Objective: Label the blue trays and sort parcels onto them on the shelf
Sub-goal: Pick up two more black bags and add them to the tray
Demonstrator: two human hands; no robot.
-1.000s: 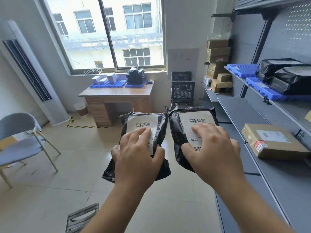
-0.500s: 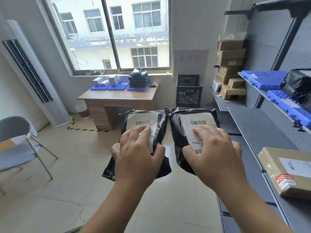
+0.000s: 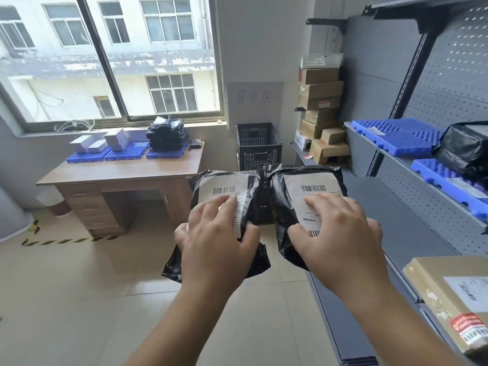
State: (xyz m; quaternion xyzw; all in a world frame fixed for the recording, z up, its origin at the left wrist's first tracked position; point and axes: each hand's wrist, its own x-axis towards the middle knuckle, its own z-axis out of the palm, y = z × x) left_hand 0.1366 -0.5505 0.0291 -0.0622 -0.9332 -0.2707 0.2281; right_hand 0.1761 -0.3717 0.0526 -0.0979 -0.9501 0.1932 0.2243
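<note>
I hold two black plastic parcels side by side in front of me, each with a white barcode label facing up. My left hand (image 3: 216, 241) grips the left parcel (image 3: 219, 188). My right hand (image 3: 340, 233) grips the right parcel (image 3: 306, 180), close to the grey shelf (image 3: 396, 233). On the upper shelf level lie two blue trays: the far one (image 3: 396, 136) carries a small label, the near one (image 3: 443, 180) bears a black parcel (image 3: 464, 146).
A brown cardboard box (image 3: 454, 299) sits on the lower shelf at right. Stacked cartons (image 3: 320, 114) fill the shelf's far end. A black crate (image 3: 257, 146) stands by the wall. The wooden desk (image 3: 126, 175) holds blue trays, white boxes and black parcels (image 3: 166, 134).
My view has turned left and drawn nearer to the desk; the shelf and its cardboard box have slid toward the right edge. Both hands keep the same hold on the parcels.
</note>
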